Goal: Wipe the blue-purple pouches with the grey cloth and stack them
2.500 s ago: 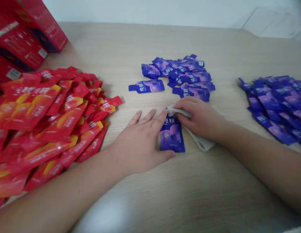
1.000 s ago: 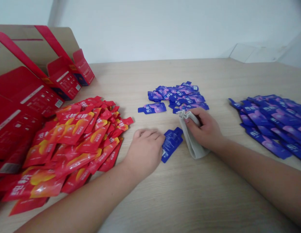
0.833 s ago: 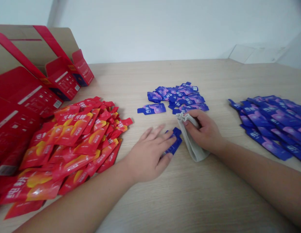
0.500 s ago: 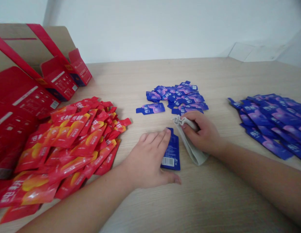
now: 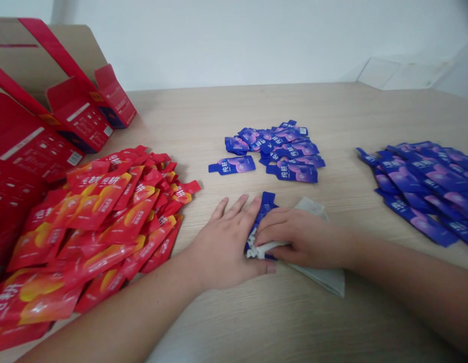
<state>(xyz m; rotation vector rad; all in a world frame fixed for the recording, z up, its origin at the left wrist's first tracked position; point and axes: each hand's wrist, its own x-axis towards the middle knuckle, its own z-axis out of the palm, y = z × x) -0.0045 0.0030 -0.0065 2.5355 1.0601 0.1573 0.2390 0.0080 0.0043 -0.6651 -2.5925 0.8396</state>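
A grey-white cloth point(image 5: 328, 280) was clenched in the right hand point(image 5: 299, 237), its bunched end pressed onto the lower part of a purple sachet point(image 5: 267, 200); half a second earlier it had been held just right of the sachet. The barcode, seen then, was now hidden under cloth and hand. The sachet was laid on the table point(image 5: 234, 322) between both hands, neck pointed away. It was touched along its left side by the left hand point(image 5: 222, 247), spread flat, nothing clenched, as before. The nearest packet of the purple pile point(image 5: 284, 143), previously part-covered, was exposed.
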